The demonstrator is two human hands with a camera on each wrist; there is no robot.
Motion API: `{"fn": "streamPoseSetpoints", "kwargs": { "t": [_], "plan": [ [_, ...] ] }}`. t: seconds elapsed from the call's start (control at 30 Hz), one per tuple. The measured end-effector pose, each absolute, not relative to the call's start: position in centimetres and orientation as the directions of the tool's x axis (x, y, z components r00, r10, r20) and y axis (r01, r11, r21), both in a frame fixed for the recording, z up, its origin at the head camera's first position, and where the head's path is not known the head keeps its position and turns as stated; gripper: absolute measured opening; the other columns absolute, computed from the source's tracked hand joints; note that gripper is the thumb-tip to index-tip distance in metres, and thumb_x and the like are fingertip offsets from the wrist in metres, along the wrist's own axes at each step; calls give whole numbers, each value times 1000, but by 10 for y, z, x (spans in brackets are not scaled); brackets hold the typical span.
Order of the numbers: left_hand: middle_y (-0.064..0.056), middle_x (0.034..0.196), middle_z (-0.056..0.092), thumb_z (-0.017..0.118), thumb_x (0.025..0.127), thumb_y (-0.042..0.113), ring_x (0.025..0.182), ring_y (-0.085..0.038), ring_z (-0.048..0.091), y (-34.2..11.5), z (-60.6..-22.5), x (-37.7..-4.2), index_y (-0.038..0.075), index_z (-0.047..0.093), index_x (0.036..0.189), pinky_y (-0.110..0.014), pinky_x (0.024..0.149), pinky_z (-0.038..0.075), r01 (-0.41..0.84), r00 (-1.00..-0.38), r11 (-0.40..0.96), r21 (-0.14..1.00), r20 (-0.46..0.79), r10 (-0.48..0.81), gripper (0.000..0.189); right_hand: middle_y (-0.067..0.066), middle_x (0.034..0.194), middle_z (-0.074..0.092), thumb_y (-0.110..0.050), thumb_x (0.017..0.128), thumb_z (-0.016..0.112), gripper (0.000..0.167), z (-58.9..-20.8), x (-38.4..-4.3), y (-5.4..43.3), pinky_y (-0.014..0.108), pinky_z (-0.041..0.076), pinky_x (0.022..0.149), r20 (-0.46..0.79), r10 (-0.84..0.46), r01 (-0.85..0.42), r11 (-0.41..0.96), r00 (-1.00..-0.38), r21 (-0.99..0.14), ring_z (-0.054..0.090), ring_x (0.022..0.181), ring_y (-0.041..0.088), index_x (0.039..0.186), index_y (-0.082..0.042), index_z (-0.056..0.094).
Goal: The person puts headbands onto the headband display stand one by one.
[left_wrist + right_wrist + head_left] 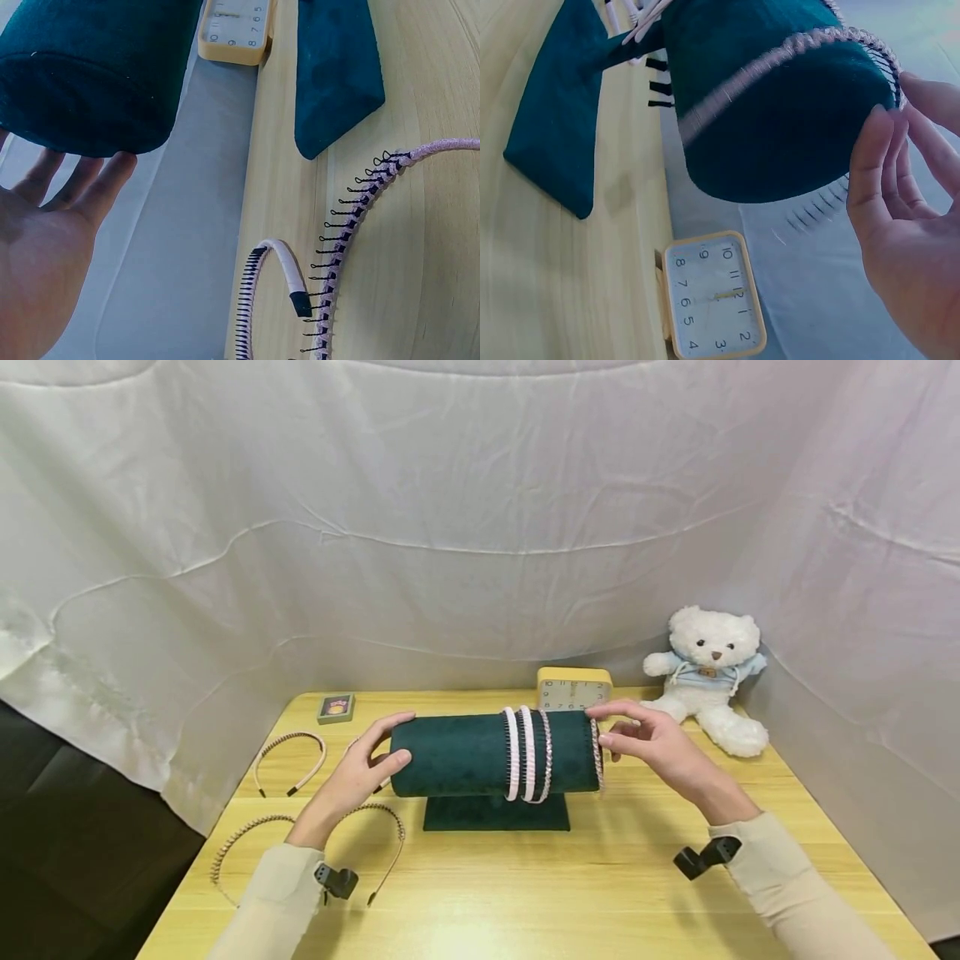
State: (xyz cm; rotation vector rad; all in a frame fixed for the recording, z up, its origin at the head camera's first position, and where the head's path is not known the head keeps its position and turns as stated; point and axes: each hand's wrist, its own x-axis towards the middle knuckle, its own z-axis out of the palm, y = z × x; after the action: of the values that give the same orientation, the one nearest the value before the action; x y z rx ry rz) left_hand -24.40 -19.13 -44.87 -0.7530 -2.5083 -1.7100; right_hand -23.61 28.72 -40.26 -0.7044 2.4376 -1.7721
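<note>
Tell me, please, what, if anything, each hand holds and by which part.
The right hand pinches the rightmost headband by its upper part; the left hand grips the green display stand by its roll's left end.

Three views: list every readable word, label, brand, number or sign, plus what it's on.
"1 2 3 4 5 6 7 8 9 10 11 12": dial of the clock, clearest in the right wrist view.
Box: marking on top, too small to read.
Bear: patch on its top, too small to tell if it bears text.
No other text that I can make out.
</note>
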Motion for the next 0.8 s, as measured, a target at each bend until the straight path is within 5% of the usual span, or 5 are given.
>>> {"fn": "streamPoseSetpoints", "kwargs": {
  "t": [0.33,0.6,0.8],
  "plan": [
    [-5,174,39,63,112,24,164,-39,31,-192,-449,-244,34,46,164,-72,125,35,402,-879,279,872,283,384,56,10,151,51,-11,104,75,38,-405,-237,284,20,56,96,306,-361,-429,333,-881,-840,56,121,22,142,-8,71],
    [-5,175,39,63,112,25,164,-39,30,-192,-449,-244,25,44,167,-73,125,34,406,-878,282,869,285,385,58,25,162,44,2,103,70,40,-413,-238,284,21,55,108,411,-389,-516,222,-825,-827,51,145,5,143,0,66],
    [-5,175,38,62,112,25,164,-39,31,-191,-448,-243,33,45,165,-73,124,35,416,-873,283,864,293,389,56,16,161,53,6,99,74,42,-419,-242,280,27,49,119,468,-430,-596,232,-772,-769,48,149,7,139,-7,70]
  ]
}}
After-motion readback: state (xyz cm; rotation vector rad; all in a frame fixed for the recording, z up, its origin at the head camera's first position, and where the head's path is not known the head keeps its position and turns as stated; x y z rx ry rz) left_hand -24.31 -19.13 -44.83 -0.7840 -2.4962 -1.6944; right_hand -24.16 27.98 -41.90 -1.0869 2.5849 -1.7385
